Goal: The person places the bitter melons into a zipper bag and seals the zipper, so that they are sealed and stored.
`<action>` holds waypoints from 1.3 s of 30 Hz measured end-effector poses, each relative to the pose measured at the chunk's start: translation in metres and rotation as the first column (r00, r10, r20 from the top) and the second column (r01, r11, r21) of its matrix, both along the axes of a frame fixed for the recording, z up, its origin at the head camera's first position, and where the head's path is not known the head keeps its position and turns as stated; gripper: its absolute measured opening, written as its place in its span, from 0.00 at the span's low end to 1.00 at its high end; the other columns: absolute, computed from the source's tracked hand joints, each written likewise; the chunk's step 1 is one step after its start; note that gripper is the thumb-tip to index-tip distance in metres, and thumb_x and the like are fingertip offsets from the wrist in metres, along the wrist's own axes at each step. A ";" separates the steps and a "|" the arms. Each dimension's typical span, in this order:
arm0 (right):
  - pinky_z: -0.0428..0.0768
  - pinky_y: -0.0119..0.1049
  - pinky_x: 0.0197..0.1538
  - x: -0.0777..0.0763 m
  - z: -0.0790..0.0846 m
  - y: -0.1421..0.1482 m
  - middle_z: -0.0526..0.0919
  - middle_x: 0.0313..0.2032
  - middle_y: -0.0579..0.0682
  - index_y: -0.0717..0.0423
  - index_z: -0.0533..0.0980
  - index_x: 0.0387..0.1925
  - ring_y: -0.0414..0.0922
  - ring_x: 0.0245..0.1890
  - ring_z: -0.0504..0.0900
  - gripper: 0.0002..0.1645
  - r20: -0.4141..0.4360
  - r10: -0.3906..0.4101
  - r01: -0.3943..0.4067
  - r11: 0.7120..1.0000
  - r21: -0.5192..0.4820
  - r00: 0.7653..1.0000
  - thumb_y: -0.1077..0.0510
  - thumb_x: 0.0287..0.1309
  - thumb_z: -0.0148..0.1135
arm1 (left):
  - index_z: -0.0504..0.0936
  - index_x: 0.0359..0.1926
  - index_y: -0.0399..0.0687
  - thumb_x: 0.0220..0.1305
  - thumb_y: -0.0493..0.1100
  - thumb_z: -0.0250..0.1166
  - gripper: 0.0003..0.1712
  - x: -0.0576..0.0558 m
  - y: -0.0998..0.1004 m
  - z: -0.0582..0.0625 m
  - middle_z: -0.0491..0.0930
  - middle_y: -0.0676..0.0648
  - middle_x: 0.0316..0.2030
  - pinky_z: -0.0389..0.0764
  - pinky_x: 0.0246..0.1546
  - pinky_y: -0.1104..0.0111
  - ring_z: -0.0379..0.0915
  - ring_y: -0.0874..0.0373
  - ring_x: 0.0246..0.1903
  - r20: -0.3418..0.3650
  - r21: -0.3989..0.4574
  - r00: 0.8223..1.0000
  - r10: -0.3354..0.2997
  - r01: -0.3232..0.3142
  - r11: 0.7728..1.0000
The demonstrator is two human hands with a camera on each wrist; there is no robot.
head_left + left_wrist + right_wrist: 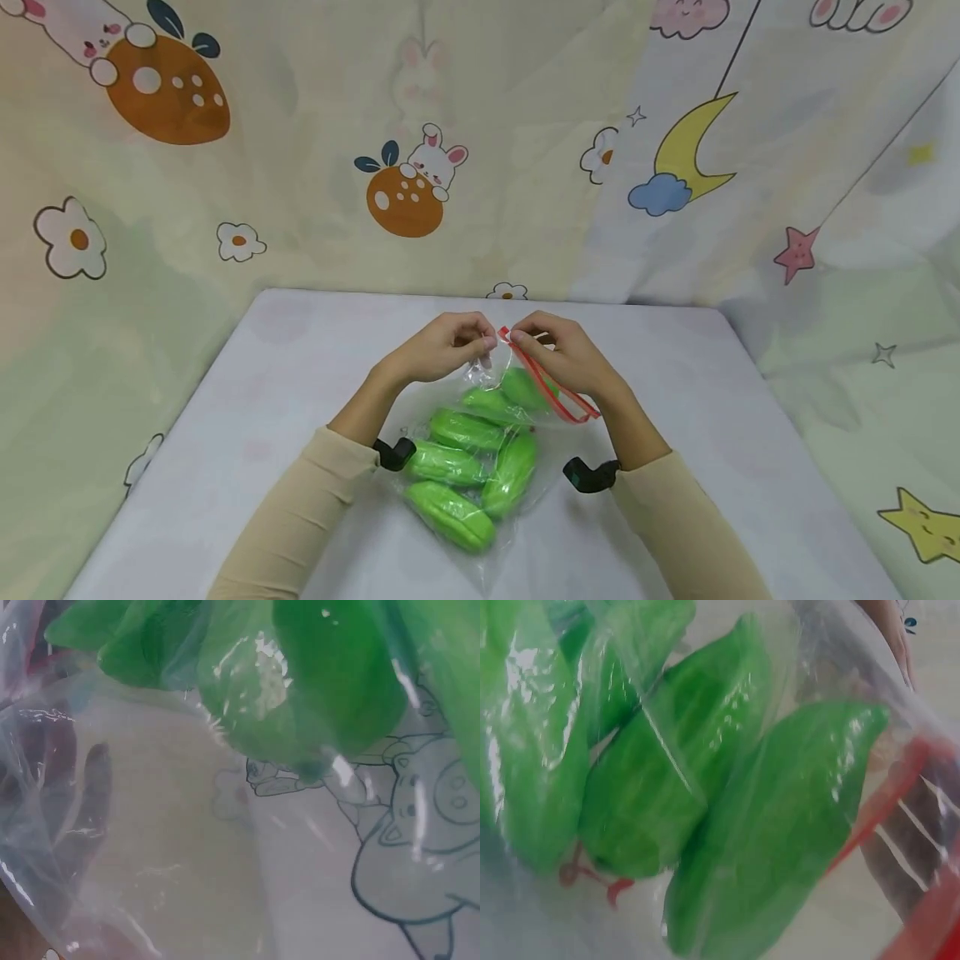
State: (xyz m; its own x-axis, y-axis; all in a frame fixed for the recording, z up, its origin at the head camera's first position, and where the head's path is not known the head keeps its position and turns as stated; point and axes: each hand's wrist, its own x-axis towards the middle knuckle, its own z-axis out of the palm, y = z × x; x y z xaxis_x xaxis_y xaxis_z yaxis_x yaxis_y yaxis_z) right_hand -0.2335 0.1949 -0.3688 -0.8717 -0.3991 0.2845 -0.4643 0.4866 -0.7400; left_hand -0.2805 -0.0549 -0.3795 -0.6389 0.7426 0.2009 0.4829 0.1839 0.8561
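A clear plastic zip bag (486, 571) lies on the white table, with several green, elongated fruits (450, 515) inside. They have pointed ends and look like green mangoes; through the film in the right wrist view the fruits (772, 832) appear large. At the bag's far end, my left hand (442, 346) pinches the clear film near the corner of the mouth. Close beside it, my right hand (570, 354) pinches the red zip strip (551, 392), which slants down to the right. In the left wrist view, film and fruits (300, 682) fill the upper part; the left fingertips are hidden there.
The white tabletop (315, 350) extends around the bag. Behind it hangs a cloth backdrop (300, 183) printed with rabbits, flowers and a moon. Black wrist mounts (591, 475) sit on both forearms, near the bag's sides.
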 end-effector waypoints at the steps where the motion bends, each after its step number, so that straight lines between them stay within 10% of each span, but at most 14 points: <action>1: 0.80 0.50 0.58 -0.001 0.000 -0.002 0.85 0.45 0.44 0.50 0.83 0.47 0.44 0.47 0.82 0.12 0.003 -0.001 0.001 1.000 0.000 1.000 0.49 0.76 0.58 | 0.80 0.47 0.39 0.79 0.43 0.57 0.11 0.000 0.000 0.000 0.86 0.48 0.30 0.78 0.34 0.64 0.81 0.53 0.31 -0.003 0.000 1.000 0.003 -0.003 1.000; 15: 0.81 0.51 0.57 0.000 -0.009 -0.014 0.85 0.43 0.45 0.53 0.82 0.45 0.44 0.45 0.83 0.12 0.020 0.001 -0.002 0.999 0.037 1.000 0.50 0.76 0.58 | 0.82 0.44 0.46 0.79 0.46 0.56 0.11 0.003 0.002 -0.010 0.84 0.50 0.32 0.82 0.32 0.62 0.83 0.55 0.29 -0.070 0.017 0.995 0.072 -0.071 0.997; 30: 0.83 0.37 0.39 0.003 -0.021 -0.012 0.85 0.38 0.44 0.55 0.83 0.43 0.45 0.38 0.86 0.09 -0.080 0.040 -0.036 0.999 0.040 0.996 0.55 0.74 0.61 | 0.84 0.40 0.45 0.77 0.41 0.59 0.09 -0.003 -0.005 -0.016 0.83 0.52 0.30 0.74 0.28 0.64 0.75 0.55 0.25 -0.241 0.147 0.949 0.202 -0.170 0.974; 39: 0.84 0.44 0.50 0.012 -0.023 0.016 0.84 0.38 0.40 0.49 0.83 0.40 0.39 0.42 0.85 0.05 -0.035 0.095 -0.090 0.988 0.130 0.995 0.57 0.73 0.62 | 0.80 0.44 0.42 0.79 0.43 0.56 0.10 -0.012 -0.022 -0.018 0.85 0.43 0.35 0.74 0.32 0.65 0.80 0.54 0.30 -0.218 0.112 0.936 0.277 -0.257 0.960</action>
State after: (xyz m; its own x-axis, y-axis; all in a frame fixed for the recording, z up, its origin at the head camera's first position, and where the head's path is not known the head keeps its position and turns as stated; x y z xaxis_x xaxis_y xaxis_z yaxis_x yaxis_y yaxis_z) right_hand -0.2213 0.2104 -0.3919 -0.8180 -0.5126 0.2609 -0.5404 0.5295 -0.6540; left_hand -0.2928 -0.0766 -0.3976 -0.7409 0.5262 0.4173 0.6102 0.2679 0.7456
